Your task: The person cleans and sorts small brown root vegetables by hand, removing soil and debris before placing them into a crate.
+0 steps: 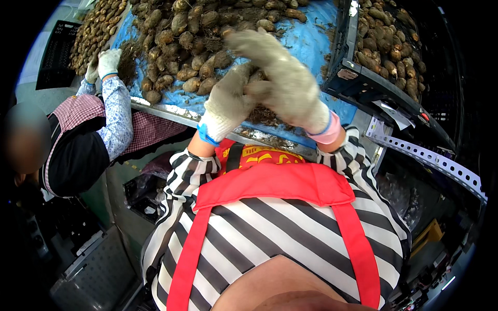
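Both my hands wear dirty white knitted gloves and are raised over the near edge of a table covered with a blue sheet. My left hand is closed on a brown, hairy taro, most of which the gloves hide. Just right of it, my right hand is smeared by motion, its fingers stretched toward the far left and its thumb close to the taro. Beyond my hands lies a big heap of hairy taros. Root fibres and soil lie beneath my hands.
At right stands a black crate full of cleaner-looking taros. A perforated metal strip runs below it. On the left, a co-worker's gloved hands are at the table, near another taro pile and a black crate.
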Available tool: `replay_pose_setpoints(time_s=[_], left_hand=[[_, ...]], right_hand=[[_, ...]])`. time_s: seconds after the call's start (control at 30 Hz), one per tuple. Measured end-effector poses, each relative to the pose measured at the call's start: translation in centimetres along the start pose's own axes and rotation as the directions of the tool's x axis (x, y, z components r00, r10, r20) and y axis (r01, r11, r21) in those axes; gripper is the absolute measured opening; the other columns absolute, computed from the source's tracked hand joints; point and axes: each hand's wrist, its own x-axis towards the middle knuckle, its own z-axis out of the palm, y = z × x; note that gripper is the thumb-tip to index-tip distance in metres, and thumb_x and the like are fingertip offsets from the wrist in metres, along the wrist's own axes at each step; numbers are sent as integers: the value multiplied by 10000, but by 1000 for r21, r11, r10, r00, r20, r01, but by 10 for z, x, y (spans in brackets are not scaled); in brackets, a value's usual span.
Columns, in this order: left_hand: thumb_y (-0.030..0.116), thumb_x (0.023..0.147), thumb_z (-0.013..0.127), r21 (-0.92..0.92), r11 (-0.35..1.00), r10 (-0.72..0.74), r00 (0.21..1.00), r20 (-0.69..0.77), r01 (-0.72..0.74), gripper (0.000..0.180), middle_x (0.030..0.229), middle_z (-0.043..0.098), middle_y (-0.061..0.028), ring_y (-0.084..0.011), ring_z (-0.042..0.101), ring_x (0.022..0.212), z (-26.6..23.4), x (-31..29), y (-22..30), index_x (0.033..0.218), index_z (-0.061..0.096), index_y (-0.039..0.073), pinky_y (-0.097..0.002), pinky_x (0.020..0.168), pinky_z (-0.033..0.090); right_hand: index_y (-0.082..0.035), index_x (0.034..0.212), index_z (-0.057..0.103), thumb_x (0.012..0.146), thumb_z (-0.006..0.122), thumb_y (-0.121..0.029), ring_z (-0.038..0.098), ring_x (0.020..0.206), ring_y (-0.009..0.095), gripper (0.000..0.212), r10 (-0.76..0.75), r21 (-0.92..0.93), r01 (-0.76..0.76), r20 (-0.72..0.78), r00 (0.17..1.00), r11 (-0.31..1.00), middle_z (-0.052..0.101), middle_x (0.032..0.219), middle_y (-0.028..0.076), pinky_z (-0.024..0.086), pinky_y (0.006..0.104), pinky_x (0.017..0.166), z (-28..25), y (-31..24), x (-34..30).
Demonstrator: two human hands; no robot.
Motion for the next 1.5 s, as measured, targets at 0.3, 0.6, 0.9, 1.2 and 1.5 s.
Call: replay_pose_setpoints(time_s=[0.3, 0.6, 0.9, 1.2, 1.5], left_hand=[[135, 911, 661, 475, 871, 254, 944, -210, -129, 551, 1332, 578, -140, -250, 605, 1180, -11, 11, -6, 1414, 462, 38, -366, 978, 507], [38, 868, 733, -393, 919, -117, 933, -341, -29, 631, 1253, 607, -122, -186, 629, 1113, -8, 16, 24, 1427, 441, 16, -297, 871, 588], [83, 883, 630, -473, 870, -167, 986, -17, 139, 710, 1506, 436, -168, -198, 548, 1263, -15, 13, 19, 1535, 353, 37, -333, 1016, 510], [177, 948, 631, -895, 422, -80, 989, 124, 147, 703, 1452, 466, -144, -205, 565, 1251, -13, 12, 17, 1544, 290, 23, -346, 963, 558], [277, 937, 670, -847, 521, -168, 986, 18, 105, 672, 1379, 514, -140, -228, 566, 1256, -8, 10, 4, 1468, 368, -2, -410, 1025, 526]], right_hand=[[-39, 1317, 576, 967, 627, -276, 652, 1122, 277, 425, 178, -234, -149, 109, 978, 961, 670, 1240, 67, 520, 440, 978, 30, -20, 7], [-32, 1301, 624, 899, 700, -318, 668, 1110, 273, 499, 599, 297, -573, 3, 801, 764, 688, 1208, 163, 555, 353, 908, 2, 13, -15], [-65, 1176, 707, 878, 718, -239, 674, 1059, 295, 345, 627, 309, -573, -112, 770, 759, 715, 1098, 148, 534, 360, 906, 11, 11, -9], [-82, 1128, 716, 888, 677, -122, 686, 1010, 304, 246, 593, 453, -489, -115, 797, 745, 719, 1024, 117, 540, 410, 890, 12, 6, -6], [-43, 897, 726, 814, 744, -111, 663, 1044, 287, 110, 9, -486, -85, -158, 987, 870, 698, 1065, 87, 533, 371, 916, 28, 30, -18]])
